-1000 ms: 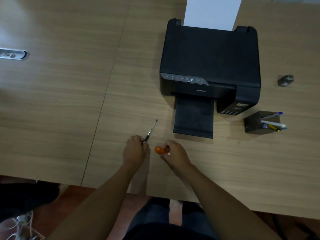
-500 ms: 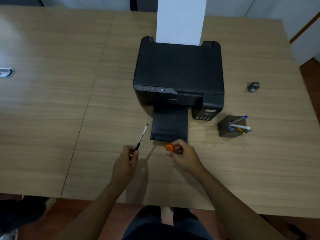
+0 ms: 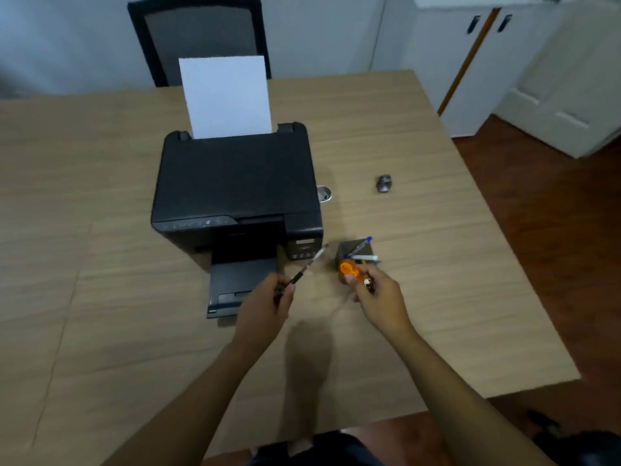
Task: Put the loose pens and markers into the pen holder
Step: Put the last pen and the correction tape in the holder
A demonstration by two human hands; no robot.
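My left hand (image 3: 268, 304) grips a thin dark pen (image 3: 307, 265) by its lower end; the pen points up and right toward the holder. My right hand (image 3: 378, 295) holds an orange marker (image 3: 349, 270), lifted just in front of the dark square pen holder (image 3: 346, 250). The holder stands on the wooden table (image 3: 437, 280) right of the printer, with a blue-capped pen (image 3: 361, 244) and a white pen (image 3: 366, 257) sticking out to the right. The orange marker hides part of the holder's front.
A black printer (image 3: 235, 186) with its output tray (image 3: 238, 287) open and a white sheet (image 3: 226, 95) upright fills the table's middle. A small grey object (image 3: 383, 183) lies behind the holder. An office chair (image 3: 198, 35) stands at the far edge. The table's right edge (image 3: 524, 270) is near.
Both hands have lifted off the table and moved right toward the holder, carrying the pen and the orange marker. The view has tilted up, showing the chair and the room.
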